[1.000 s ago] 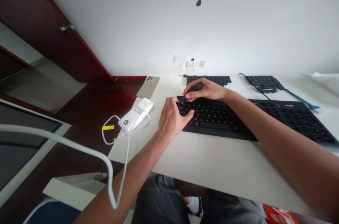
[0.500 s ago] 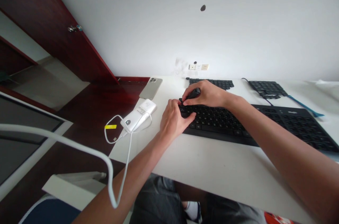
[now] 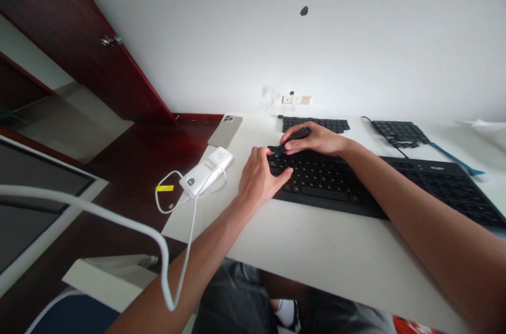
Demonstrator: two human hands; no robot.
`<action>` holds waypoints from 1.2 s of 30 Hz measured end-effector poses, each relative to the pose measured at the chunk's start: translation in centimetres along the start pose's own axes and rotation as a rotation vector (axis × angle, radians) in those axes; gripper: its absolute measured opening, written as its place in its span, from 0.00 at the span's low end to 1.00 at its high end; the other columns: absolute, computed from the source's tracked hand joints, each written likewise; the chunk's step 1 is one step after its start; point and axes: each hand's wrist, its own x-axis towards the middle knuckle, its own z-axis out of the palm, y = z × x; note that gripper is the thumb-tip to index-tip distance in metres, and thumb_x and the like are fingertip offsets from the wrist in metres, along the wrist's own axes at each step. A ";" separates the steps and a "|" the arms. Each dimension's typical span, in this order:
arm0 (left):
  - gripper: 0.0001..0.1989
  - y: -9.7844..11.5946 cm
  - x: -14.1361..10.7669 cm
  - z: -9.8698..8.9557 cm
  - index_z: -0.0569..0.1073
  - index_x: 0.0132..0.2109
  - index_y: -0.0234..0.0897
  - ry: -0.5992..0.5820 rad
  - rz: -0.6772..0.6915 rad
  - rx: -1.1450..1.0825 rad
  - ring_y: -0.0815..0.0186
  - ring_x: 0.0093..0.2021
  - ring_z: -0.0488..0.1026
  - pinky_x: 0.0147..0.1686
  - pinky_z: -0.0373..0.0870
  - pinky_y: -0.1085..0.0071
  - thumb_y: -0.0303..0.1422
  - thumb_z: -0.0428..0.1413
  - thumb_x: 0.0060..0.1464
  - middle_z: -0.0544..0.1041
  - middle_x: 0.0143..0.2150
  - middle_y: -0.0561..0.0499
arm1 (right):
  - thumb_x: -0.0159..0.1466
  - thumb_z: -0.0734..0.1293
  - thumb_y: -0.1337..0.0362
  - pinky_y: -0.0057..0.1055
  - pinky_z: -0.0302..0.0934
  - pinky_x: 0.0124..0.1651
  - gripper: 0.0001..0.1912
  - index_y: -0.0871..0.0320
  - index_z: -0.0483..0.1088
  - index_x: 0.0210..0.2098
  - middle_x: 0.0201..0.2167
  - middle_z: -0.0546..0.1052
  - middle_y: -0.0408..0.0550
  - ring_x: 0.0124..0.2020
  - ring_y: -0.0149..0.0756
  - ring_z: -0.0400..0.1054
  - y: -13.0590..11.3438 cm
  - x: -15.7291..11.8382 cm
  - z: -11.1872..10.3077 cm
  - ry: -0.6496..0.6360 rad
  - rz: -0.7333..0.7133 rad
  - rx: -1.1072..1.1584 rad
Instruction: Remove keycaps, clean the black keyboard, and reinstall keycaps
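A long black keyboard (image 3: 324,189) lies on the white table, its left part showing rows of small square key positions with pale marks. My left hand (image 3: 259,176) holds the keyboard's left end, fingers at the far corner and thumb stretched over the left rows. Between the fingers and thumb of my right hand (image 3: 316,140) is a slim black tool (image 3: 299,135), tilted, with its lower end at the keyboard's far left corner beside my left fingertips. Its exact kind is unclear. Part of the keyboard is hidden under my right forearm.
Behind the keyboard lie two groups of black keycaps, one nearer the middle (image 3: 336,125) and one at right (image 3: 399,131). A blue strip-like object (image 3: 454,159) lies beside them. At left are a phone (image 3: 226,133) and a white power bank (image 3: 209,168) with a white cable (image 3: 118,220).
My right hand has shifted slightly right and up, and the black tool now leans lower, with more of it showing. The left hand and the keyboard stay in place.
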 end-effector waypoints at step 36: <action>0.25 0.5 -0.2 -0.1 0.61 0.51 0.41 0.026 -0.019 0.028 0.52 0.52 0.77 0.53 0.77 0.54 0.43 0.67 0.56 0.73 0.49 0.45 | 0.51 0.82 0.46 0.43 0.66 0.55 0.24 0.53 0.84 0.42 0.41 0.84 0.47 0.46 0.44 0.76 -0.1 0.1 -0.6 0.025 -0.102 -0.341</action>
